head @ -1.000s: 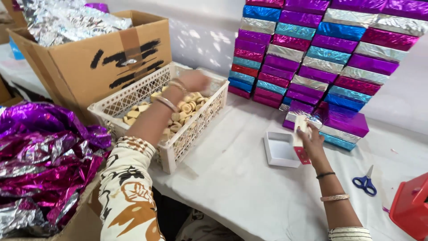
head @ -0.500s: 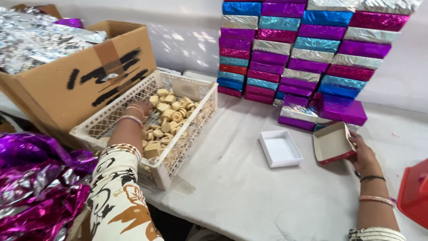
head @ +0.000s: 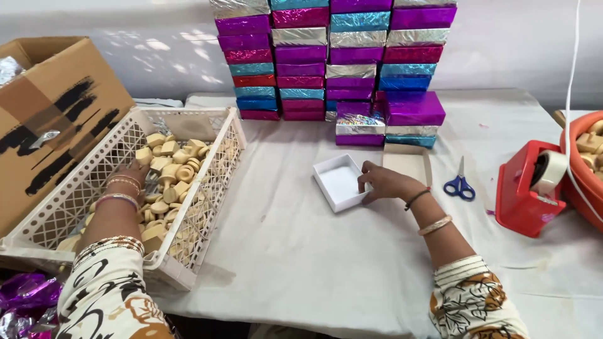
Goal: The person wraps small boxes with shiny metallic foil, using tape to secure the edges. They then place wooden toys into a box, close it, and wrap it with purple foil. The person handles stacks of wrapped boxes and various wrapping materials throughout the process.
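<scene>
Two hands were busy: our left hand (head: 133, 177) lay in the white crate (head: 217, 188), fingers curled among the tan pieces (head: 169, 168), while our right hand (head: 384, 182) rested half-open, fingertips touching the small white box (head: 339, 182) on the table (head: 301, 251).

White box (head: 339, 182); cream crate (head: 213, 188); blue scissors (head: 460, 186); red tape dispenser (head: 526, 191).

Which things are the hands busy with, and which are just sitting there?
Busy with: left hand in the lattice crate of tan wooden pieces; right hand on the open white box.

Just sitting: blue scissors, red tape dispenser, cardboard carton, stack of foil-wrapped boxes.
</scene>
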